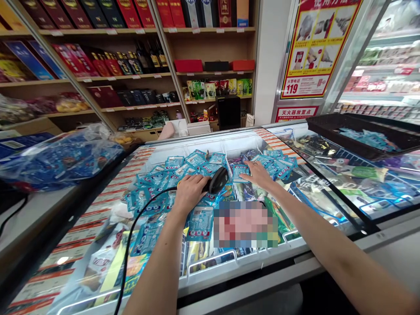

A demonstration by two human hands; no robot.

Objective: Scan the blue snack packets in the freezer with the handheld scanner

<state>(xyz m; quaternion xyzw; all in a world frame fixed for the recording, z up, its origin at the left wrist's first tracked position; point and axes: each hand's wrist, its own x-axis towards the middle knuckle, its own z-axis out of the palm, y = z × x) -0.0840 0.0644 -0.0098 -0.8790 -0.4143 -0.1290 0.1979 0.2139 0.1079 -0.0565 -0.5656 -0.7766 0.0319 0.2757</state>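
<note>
My left hand [191, 191] is closed around the handle of a black barcode scanner [218, 180], whose head points right toward a small blue packet [240, 172]. A black cable trails from the scanner toward me. My right hand [259, 174] has its thumb and finger at the right edge of that packet and appears to grip it; its other fingers are partly hidden. Many similar blue packets [173, 162] lie in a loose spread on the freezer's glass top [147, 153], and a smaller heap [278, 164] sits just beyond my right hand.
Wire baskets with bagged goods show through the glass. On the left is a clear plastic bag [62, 157] full of blue packets. A dark tray [357, 148] holding more packets stands at the right. Shelves [131, 74] of boxes and bottles line the back; a person's arm [167, 130] shows behind the freezer.
</note>
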